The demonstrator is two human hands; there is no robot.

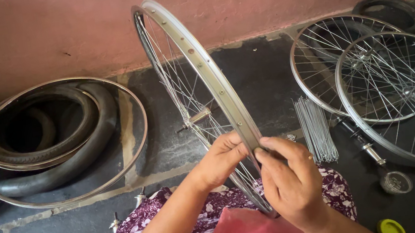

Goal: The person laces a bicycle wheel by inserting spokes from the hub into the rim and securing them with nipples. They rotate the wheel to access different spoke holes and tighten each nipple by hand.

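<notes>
A spoked silver bicycle wheel (pixel 192 58) stands upright in front of me, its lower rim resting on my lap. My left hand (pixel 220 159) grips the near part of the rim from the left, fingers curled on the metal. From the right, my right hand (pixel 289 178) pinches the same stretch of rim between thumb and fingers, with a ring on one finger. The hub (pixel 197 117) shows behind the spokes, just above my left hand.
Black tyres and a bare metal rim (pixel 50 141) lie on the dark stone floor at left. Two finished spoked wheels (pixel 399 97) overlap at right, next to a bundle of loose spokes (pixel 316 130). A small glass jar (pixel 395 182) and yellow lid (pixel 390 228) sit lower right. A pink wall runs behind.
</notes>
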